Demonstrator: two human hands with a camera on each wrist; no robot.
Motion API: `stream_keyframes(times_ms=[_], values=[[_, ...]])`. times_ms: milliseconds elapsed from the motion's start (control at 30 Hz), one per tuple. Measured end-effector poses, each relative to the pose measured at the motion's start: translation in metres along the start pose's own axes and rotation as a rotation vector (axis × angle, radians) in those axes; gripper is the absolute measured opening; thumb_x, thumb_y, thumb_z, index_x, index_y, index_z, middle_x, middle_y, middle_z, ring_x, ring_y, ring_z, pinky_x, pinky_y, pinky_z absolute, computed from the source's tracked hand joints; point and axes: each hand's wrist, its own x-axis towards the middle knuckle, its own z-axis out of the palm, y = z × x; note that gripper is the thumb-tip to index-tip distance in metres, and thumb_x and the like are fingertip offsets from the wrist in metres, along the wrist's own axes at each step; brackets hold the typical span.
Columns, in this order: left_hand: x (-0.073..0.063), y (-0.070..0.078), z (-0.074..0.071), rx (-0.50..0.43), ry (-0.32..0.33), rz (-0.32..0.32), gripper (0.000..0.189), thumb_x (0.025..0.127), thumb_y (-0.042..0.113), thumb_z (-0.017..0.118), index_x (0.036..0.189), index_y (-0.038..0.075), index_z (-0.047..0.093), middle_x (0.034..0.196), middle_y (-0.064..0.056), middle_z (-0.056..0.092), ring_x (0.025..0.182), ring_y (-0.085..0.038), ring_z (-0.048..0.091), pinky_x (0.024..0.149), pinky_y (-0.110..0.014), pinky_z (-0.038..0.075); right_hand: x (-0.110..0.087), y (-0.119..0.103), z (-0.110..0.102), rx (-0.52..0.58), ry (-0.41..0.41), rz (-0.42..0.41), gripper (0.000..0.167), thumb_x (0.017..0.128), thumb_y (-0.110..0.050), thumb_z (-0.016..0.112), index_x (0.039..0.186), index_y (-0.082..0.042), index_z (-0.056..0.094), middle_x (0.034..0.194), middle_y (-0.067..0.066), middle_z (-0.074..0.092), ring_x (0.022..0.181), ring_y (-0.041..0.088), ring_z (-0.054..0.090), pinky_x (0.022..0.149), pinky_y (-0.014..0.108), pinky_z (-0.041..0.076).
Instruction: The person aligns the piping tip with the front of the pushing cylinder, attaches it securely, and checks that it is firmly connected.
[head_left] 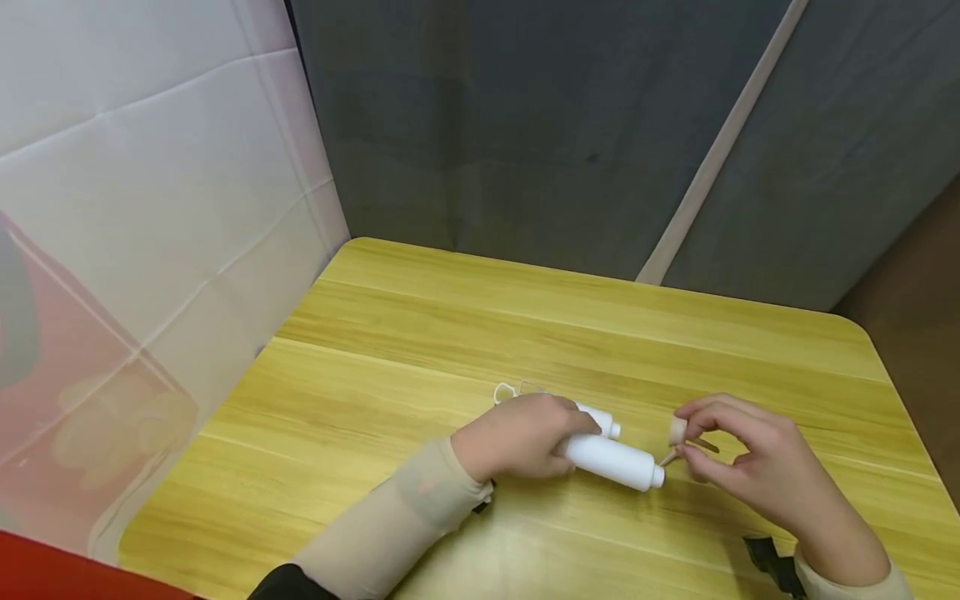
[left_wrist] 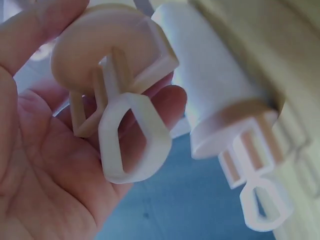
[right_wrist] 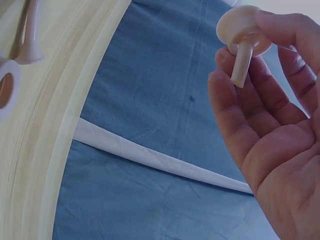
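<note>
My left hand (head_left: 521, 435) grips a white cylinder with a narrow neck (head_left: 611, 461), lying tilted so the neck points right. In the left wrist view its flat end (left_wrist: 90, 47) carries a folded loop (left_wrist: 162, 142). A second, similar white cylinder (head_left: 597, 419) lies just behind it, partly hidden by the left hand; its own end loop (left_wrist: 246, 205) hangs out in the left wrist view. To the right, my right hand (head_left: 765, 458) pinches a small cream round knob (right_wrist: 237, 25) with a short stem (right_wrist: 242, 65). The stem is close to the held cylinder's neck; whether they touch I cannot tell.
A wooden table (head_left: 420, 333) lies under both hands. Dark grey cloth (head_left: 525, 125) hangs behind it, and a pale printed sheet (head_left: 165, 208) along the left. A white ring-shaped end (right_wrist: 16, 92) shows at the right wrist view's left edge.
</note>
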Motion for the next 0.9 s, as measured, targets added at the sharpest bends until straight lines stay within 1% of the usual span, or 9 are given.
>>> stream_keyframes(times_ms=[100,167,300,467,533,667,733,900], values=[[-0.004,-0.004,-0.009,-0.033,0.051,0.007,0.038,0.086,0.014,0.083,0.123,0.015,0.077,0.111,0.003,0.074,0.091,-0.006,0.063,0.083,-0.022,0.051,0.0,-0.001,0.0,-0.003,0.0,0.013,0.022,0.103,-0.044,0.069,0.094,-0.024,0.072,0.107,-0.005,0.075,0.096,0.006,0.071,0.085,0.012,0.053],[-0.006,-0.006,-0.015,-0.049,0.083,0.01,0.038,0.087,0.015,0.084,0.124,0.014,0.077,0.113,0.001,0.075,0.092,-0.007,0.063,0.082,-0.022,0.052,0.0,-0.002,-0.001,0.0,0.004,0.017,0.026,0.104,-0.047,0.066,0.094,-0.024,0.072,0.107,-0.004,0.075,0.097,0.006,0.071,0.085,0.012,0.054],[-0.01,-0.009,-0.024,-0.068,0.134,0.034,0.039,0.089,0.017,0.084,0.127,0.01,0.076,0.118,-0.002,0.075,0.097,-0.01,0.066,0.086,-0.023,0.054,0.0,-0.002,0.0,0.015,0.013,0.012,0.025,0.103,-0.046,0.067,0.094,-0.023,0.073,0.107,-0.003,0.076,0.097,0.007,0.071,0.085,0.012,0.054],[-0.012,-0.01,-0.032,-0.076,0.192,0.055,0.04,0.092,0.018,0.084,0.129,0.008,0.075,0.121,-0.005,0.075,0.098,-0.013,0.067,0.085,-0.024,0.054,0.0,-0.002,0.001,0.027,0.026,0.011,0.025,0.102,-0.044,0.069,0.093,-0.022,0.073,0.106,-0.002,0.076,0.097,0.008,0.072,0.086,0.013,0.054],[-0.013,-0.01,-0.034,-0.078,0.206,0.054,0.04,0.092,0.018,0.083,0.13,0.007,0.074,0.122,-0.005,0.075,0.1,-0.013,0.068,0.086,-0.024,0.054,0.0,-0.002,0.001,0.033,0.027,0.011,0.024,0.102,-0.044,0.069,0.094,-0.021,0.073,0.106,-0.001,0.076,0.096,0.008,0.072,0.085,0.013,0.054],[-0.014,-0.009,-0.038,-0.075,0.215,0.055,0.041,0.093,0.02,0.083,0.132,0.008,0.074,0.125,-0.005,0.075,0.107,-0.014,0.069,0.091,-0.025,0.055,-0.001,-0.002,0.002,0.062,0.02,0.001,0.025,0.102,-0.044,0.069,0.095,-0.02,0.073,0.107,0.001,0.076,0.096,0.009,0.072,0.081,0.013,0.055],[-0.014,-0.009,-0.038,-0.073,0.218,0.064,0.042,0.093,0.02,0.083,0.132,0.008,0.074,0.125,-0.005,0.075,0.108,-0.015,0.069,0.092,-0.026,0.055,-0.001,-0.001,0.003,0.076,0.017,-0.008,0.026,0.102,-0.044,0.069,0.095,-0.019,0.073,0.107,0.003,0.076,0.096,0.009,0.071,0.079,0.013,0.056],[-0.015,-0.008,-0.037,-0.078,0.231,0.094,0.042,0.092,0.019,0.083,0.131,0.008,0.074,0.123,-0.005,0.075,0.108,-0.016,0.07,0.094,-0.026,0.055,0.0,-0.001,0.004,0.088,0.015,-0.017,0.026,0.102,-0.043,0.07,0.095,-0.018,0.073,0.107,0.004,0.076,0.096,0.01,0.072,0.08,0.014,0.056]])
